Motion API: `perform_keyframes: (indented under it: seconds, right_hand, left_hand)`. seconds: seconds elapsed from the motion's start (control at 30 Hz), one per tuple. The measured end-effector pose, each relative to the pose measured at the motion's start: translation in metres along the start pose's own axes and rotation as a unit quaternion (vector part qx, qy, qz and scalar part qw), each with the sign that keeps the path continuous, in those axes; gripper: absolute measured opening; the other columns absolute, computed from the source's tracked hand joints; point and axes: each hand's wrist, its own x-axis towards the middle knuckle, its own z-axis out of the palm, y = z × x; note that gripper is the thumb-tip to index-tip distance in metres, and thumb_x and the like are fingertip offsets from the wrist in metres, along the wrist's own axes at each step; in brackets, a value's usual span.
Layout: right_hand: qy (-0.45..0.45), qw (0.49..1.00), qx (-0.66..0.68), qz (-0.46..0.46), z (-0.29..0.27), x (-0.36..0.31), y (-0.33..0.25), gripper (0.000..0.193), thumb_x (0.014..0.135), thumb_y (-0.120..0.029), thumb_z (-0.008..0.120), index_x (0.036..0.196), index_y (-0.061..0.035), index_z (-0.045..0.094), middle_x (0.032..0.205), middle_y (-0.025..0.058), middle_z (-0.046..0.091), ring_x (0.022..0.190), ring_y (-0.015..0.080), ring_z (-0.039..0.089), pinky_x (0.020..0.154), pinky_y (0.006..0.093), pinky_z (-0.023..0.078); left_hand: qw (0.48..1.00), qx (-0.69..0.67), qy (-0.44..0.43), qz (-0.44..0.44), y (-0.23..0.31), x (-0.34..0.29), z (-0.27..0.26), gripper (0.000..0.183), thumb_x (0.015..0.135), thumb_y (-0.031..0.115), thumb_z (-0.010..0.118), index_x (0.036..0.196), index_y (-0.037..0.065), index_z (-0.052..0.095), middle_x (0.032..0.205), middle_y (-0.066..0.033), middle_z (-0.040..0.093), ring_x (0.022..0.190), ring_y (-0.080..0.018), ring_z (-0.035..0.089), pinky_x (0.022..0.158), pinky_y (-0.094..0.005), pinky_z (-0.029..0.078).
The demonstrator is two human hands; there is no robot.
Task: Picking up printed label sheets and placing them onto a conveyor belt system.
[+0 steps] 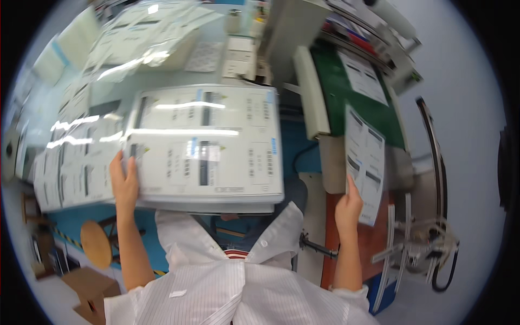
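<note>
A thick stack of glossy printed sheets lies in front of me, with pale panels, dark bars and small blue marks on its top sheet. My left hand is at the stack's near left edge, thumb and forefinger stretched out and apart, touching it. Out to the right, my right hand pinches a single printed sheet by its near left edge, thumb on top. The sheet is tilted and its far end overlaps the green conveyor belt of a machine.
Another printed sheet lies farther along the belt. More sheets spread over the table at left, and film-covered piles stand behind. A small white box is beyond the stack. A metal frame and a round stool flank me.
</note>
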Motion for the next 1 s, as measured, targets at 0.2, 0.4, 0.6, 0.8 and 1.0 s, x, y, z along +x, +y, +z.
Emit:
perform_keyframes:
  seconds: [0.2,0.4,0.6,0.8,1.0]
  right_hand:
    - [-0.036,0.974,0.096,-0.202,-0.015,-0.041,-0.104,0.05,0.08,0.014,0.04,0.126,0.0036,0.056,0.121,0.0243,0.06,0.113,0.0383,0.059,0.1,0.04,0.044]
    - [-0.151,0.885,0.077,-0.434,0.015,-0.044,-0.122,0.039,0.077,0.01,0.046,0.108,-0.0002,0.068,0.122,0.018,0.062,0.117,0.035,0.057,0.102,0.0481,0.042]
    - [-0.144,0.867,-0.006,-0.477,0.039,-0.031,-0.133,0.035,0.081,0.005,0.051,0.107,-0.0095,0.07,0.119,0.0101,0.064,0.118,0.0327,0.056,0.106,0.0503,0.037]
    - [-0.131,0.893,-0.022,-0.431,0.055,-0.024,-0.142,0.04,0.08,0.007,0.053,0.115,-0.0058,0.066,0.125,0.0141,0.061,0.122,0.0331,0.053,0.106,0.0498,0.036]
    - [-0.17,0.909,-0.019,-0.379,0.056,-0.028,-0.141,0.04,0.081,0.006,0.055,0.119,-0.0042,0.063,0.13,0.0162,0.057,0.125,0.0338,0.051,0.106,0.048,0.036]
  left_hand:
    - [0.988,0.02,0.1,0.112,0.047,-0.003,-0.024,0.029,0.093,0.013,0.056,0.119,0.001,0.058,0.113,-0.0119,0.059,0.104,-0.0231,0.056,0.09,-0.0332,0.044]
    - [0.812,-0.52,-0.111,-0.24,0.074,0.006,-0.056,0.036,0.096,0.027,0.055,0.114,-0.005,0.061,0.099,-0.0102,0.066,0.084,-0.0157,0.062,0.075,-0.0263,0.05]
    - [0.891,-0.367,-0.157,-0.216,0.049,-0.004,-0.059,0.033,0.093,0.025,0.059,0.108,-0.004,0.064,0.086,-0.0044,0.065,0.074,-0.0088,0.059,0.064,-0.0249,0.051]
    - [0.981,-0.111,-0.069,-0.147,0.047,-0.016,-0.063,0.026,0.087,0.016,0.062,0.105,-0.002,0.064,0.077,-0.002,0.058,0.069,-0.0078,0.052,0.062,-0.0227,0.043]
    - [0.981,-0.125,-0.033,-0.142,0.042,-0.02,-0.054,0.024,0.085,0.01,0.064,0.106,-0.001,0.063,0.075,0.0019,0.05,0.068,-0.0064,0.046,0.061,-0.0214,0.04]
